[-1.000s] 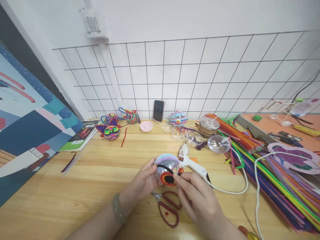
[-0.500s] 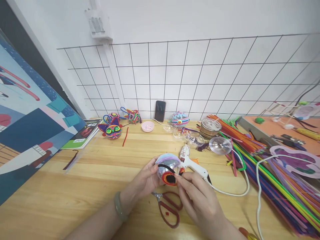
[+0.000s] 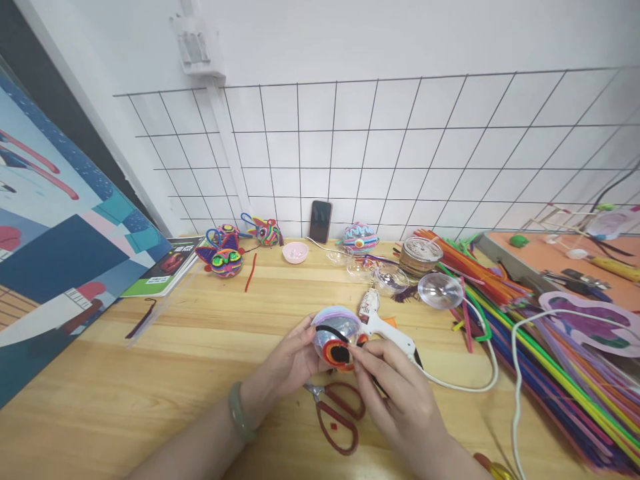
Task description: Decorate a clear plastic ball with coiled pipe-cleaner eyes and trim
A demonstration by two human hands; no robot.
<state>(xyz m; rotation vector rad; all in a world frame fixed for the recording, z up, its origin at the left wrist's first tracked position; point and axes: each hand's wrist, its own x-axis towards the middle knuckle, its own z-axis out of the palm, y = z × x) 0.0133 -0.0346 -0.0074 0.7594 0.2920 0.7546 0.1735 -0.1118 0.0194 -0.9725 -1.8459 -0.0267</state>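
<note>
My left hand is closed around a clear plastic ball with pastel blue and purple strips over its top. An orange, red and black coiled eye sits on its near side. My right hand pinches a black pipe cleaner, which curves over the ball just above the eye. A second red-orange piece shows beside my right fingertips. Red-handled scissors lie on the table just below the ball. A white glue gun lies close behind my right hand.
Colourful pipe-cleaner fish, a pink dish, a phone and clear half-shells line the back. Bundles of pipe cleaners and a white cord fill the right. A magazine lies at left.
The ball has tilted slightly in my left hand. My right fingers have shifted a little along the black pipe cleaner, staying by the eye.
</note>
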